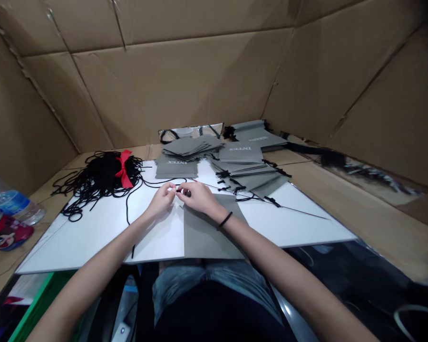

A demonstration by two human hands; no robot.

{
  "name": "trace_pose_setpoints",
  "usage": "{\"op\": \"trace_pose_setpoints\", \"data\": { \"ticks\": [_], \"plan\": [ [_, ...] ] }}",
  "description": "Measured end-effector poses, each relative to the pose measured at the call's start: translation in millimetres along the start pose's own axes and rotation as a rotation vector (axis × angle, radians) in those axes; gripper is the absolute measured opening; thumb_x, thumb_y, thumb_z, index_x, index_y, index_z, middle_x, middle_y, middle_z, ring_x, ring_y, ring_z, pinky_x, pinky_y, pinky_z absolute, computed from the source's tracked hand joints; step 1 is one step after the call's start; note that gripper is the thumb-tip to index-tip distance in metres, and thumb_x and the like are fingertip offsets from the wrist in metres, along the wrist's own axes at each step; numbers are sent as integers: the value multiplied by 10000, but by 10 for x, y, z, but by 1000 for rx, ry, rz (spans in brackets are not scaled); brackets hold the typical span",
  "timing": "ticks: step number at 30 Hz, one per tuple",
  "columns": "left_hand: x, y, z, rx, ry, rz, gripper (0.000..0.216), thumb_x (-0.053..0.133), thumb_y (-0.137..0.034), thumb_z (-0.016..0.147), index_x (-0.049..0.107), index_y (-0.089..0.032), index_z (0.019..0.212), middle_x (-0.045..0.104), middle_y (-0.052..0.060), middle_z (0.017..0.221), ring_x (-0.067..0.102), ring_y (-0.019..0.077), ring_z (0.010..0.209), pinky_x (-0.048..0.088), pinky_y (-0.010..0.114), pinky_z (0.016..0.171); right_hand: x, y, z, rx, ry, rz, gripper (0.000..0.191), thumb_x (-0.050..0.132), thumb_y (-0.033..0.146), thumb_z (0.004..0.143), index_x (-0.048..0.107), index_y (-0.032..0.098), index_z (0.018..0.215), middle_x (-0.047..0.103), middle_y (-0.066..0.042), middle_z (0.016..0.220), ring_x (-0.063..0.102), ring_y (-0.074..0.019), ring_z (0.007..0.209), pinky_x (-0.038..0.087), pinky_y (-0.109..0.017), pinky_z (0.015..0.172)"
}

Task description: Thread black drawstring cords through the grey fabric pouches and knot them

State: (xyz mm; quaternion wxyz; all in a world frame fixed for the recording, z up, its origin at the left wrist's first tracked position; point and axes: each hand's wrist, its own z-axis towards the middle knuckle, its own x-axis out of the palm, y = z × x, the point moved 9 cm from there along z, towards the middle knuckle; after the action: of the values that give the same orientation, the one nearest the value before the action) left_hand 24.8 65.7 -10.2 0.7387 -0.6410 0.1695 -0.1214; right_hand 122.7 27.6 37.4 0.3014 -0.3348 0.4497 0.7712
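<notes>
The left hand (163,198) and right hand (199,197) meet fingertip to fingertip, both pinching what is probably a black cord (178,191), though the detail is too small to be sure; a gray drawstring pouch (214,235) lies flat on the counter (92,242) at five o'clock from them, apparently unfinished; corded pouches (262,179) at two o'clock look done; the stacked pouches (176,170) at twelve and cord bundle (102,173) at ten appear left to work through.
</notes>
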Motion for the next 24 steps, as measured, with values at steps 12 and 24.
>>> {"op": "trace_pose_setpoints", "data": {
  "ticks": [12, 24],
  "plan": [
    [11, -39, -25, -12, 56, 37, 272, 490, -467, 820, 428, -204, 796, 326, -112, 432, 244, 66, 357, 175, 178, 385, 52, 34, -74, -130, -21, -63, 106, 537, 209, 846, 603, 189, 766, 616, 7, 719, 475, -112, 627, 271, -231, 608],
    [63, -251, -44, 113, 138, 252, 428, 586, -530, 771, 500, -152, 590, 398, -55, 515, 361, 82, 505, 274, 208, 481, 36, -19, -97, -155, -15, 6, 54, 607, 217, 805, 636, 181, 832, 663, -26, 852, 559, -149, 764, 340, -241, 664]
  ]
}}
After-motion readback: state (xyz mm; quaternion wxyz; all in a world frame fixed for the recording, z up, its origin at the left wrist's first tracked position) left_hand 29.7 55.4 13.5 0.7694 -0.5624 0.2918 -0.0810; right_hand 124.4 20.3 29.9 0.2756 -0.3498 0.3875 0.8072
